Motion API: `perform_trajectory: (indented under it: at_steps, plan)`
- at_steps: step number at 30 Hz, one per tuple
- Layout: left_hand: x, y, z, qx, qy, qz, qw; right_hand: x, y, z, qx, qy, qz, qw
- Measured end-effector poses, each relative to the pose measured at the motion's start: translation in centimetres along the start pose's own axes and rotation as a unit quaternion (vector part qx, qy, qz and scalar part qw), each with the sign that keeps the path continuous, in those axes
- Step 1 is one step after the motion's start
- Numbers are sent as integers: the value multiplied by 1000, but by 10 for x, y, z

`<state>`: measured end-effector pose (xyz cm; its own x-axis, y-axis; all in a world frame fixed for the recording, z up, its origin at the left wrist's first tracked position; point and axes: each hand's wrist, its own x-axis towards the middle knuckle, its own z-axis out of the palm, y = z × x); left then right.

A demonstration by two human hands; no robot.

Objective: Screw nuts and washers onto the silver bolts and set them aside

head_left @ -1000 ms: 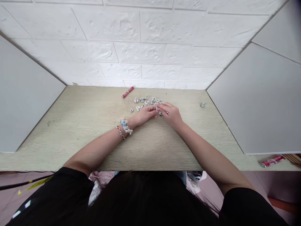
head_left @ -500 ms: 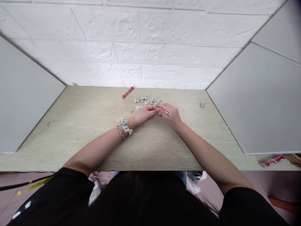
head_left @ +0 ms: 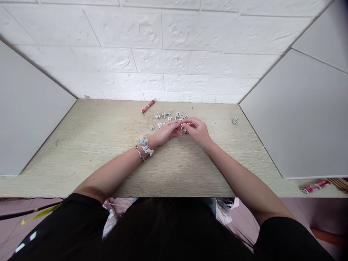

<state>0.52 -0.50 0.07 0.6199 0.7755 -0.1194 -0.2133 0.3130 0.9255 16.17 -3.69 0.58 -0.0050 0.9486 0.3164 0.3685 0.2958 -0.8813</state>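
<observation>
Close together over the table, my two hands meet at a small silver bolt (head_left: 182, 127). My left hand (head_left: 167, 132), with its fingers curled, holds it from the left. The thumb and forefinger of my right hand (head_left: 198, 129) pinch its upper part. Fingers partly cover the bolt, so I cannot make out whether a nut or washer is on it. Just beyond the hands lie several upright bolts with washers (head_left: 164, 115), and loose washers (head_left: 182, 116). A single nut (head_left: 152, 128) sits left of my left hand.
A red tube-shaped stick (head_left: 147, 106) lies near the white brick wall (head_left: 146, 61). One bolt (head_left: 235, 121) rests apart at the right. Grey panels (head_left: 301, 123) flank the table (head_left: 89, 145). Another red tube (head_left: 315, 186) and brown sticks (head_left: 338, 183) lie at the right front edge.
The fingers of my right hand have lifted and shifted slightly at the bolt, so more of it shows. My left thumb has drawn back a little. Other things stay put.
</observation>
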Motion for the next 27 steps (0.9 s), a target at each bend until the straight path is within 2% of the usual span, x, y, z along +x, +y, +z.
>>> perform_trajectory:
  at_steps: [4,13,17,20,23,27]
  plan:
    - [-1,0,1,16,5,7,1000,3,2,-2,36,-18,13,999]
    - [-4,3,3,-53,-24,34,998,3,-1,-5,-6,-14,-10,1000]
    - [-4,3,2,-54,-14,27,998,1,-2,-4,-39,4,-40,998]
    - [-3,2,2,-56,3,10,998,1,-3,-2,-24,4,-43,999]
    - [-1,-1,0,-48,27,10,998,1,-3,-1,4,1,-7,1000]
    - [2,-5,-2,-24,31,18,999,2,-1,-1,92,-7,110,990]
